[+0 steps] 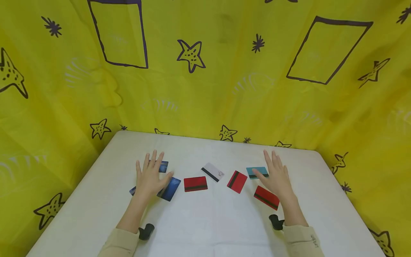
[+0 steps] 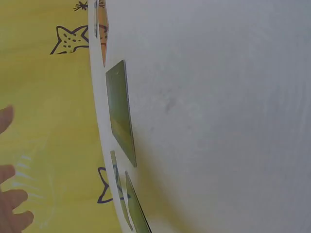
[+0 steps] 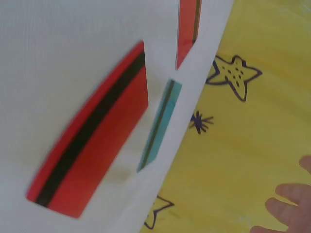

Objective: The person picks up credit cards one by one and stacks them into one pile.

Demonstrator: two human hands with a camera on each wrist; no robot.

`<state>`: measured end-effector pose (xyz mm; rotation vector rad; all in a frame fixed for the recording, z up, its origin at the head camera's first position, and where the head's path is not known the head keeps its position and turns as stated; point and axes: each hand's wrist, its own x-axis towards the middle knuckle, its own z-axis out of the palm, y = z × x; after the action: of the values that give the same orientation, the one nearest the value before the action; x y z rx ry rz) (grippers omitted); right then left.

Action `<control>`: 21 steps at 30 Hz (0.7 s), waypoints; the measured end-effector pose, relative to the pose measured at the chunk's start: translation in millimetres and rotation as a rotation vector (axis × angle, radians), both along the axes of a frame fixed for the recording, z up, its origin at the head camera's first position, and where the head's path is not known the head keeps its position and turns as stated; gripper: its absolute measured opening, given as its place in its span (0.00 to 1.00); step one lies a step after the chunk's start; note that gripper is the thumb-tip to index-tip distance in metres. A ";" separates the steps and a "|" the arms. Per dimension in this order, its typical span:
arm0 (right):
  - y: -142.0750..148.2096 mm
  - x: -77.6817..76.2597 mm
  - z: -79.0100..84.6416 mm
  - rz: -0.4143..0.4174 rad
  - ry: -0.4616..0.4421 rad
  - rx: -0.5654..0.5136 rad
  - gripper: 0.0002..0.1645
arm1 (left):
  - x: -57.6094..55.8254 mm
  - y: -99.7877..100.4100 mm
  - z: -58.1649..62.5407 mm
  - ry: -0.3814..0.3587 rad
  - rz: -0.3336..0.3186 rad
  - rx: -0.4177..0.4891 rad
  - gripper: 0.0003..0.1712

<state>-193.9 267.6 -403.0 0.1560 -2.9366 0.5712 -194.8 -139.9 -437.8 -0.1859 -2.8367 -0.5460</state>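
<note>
My left hand [image 1: 150, 180] hovers with spread fingers over several blue cards at the left of the table. A blue card [image 1: 171, 189] shows beside its thumb, another blue card [image 1: 163, 166] lies beyond the fingers, and a blue corner peeks out left of the wrist. On the other side my right hand [image 1: 277, 178] is spread too, its thumb overlapping a teal striped card [image 1: 261, 170]. Below that hand lies a red card [image 3: 109, 141] with a black stripe. Both hands hold nothing.
Between the hands lie a red card [image 1: 196, 184], a white card [image 1: 216, 170] with a black stripe and a second red card [image 1: 237, 182]. All rest on a white table [image 1: 205, 221]. A yellow patterned curtain [image 1: 221, 96] surrounds its back and sides.
</note>
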 end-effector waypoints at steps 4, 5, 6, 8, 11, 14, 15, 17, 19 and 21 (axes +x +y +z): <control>-9.1 -2.4 -5.0 -0.027 0.092 -0.200 0.46 | 0.5 4.2 1.7 0.028 0.053 0.205 0.42; -11.9 -2.7 -5.8 -0.039 0.095 -0.262 0.45 | 1.0 5.5 2.5 0.019 0.065 0.282 0.41; -14.5 -3.1 -6.8 -0.049 0.094 -0.324 0.44 | 1.4 6.8 3.1 0.005 0.079 0.362 0.39; -20.1 -4.0 -8.8 -0.064 0.085 -0.438 0.42 | 2.4 8.7 4.2 -0.023 0.105 0.518 0.37; -28.3 -5.6 -12.3 -0.096 0.057 -0.585 0.39 | 3.7 10.6 5.2 -0.056 0.118 0.715 0.34; -36.5 -6.6 -15.8 -0.128 0.011 -0.725 0.37 | 5.1 12.2 4.8 -0.095 0.128 0.837 0.32; -39.2 -6.6 -16.5 -0.139 -0.006 -0.760 0.37 | 5.5 12.7 4.3 -0.114 0.129 0.880 0.32; -44.6 -7.2 -18.1 -0.149 -0.046 -0.824 0.36 | 6.0 14.2 3.0 -0.160 0.134 0.960 0.32; -50.4 -7.7 -19.2 -0.157 -0.092 -0.870 0.35 | 6.8 16.1 1.6 -0.212 0.146 1.043 0.32; -56.3 -8.6 -20.6 -0.158 -0.135 -0.915 0.34 | 7.3 17.8 -0.5 -0.268 0.155 1.130 0.32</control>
<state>-202.5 211.3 -423.6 -0.2234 -2.4432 1.8359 -187.5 -122.2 -438.3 0.3320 -2.2565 -2.0797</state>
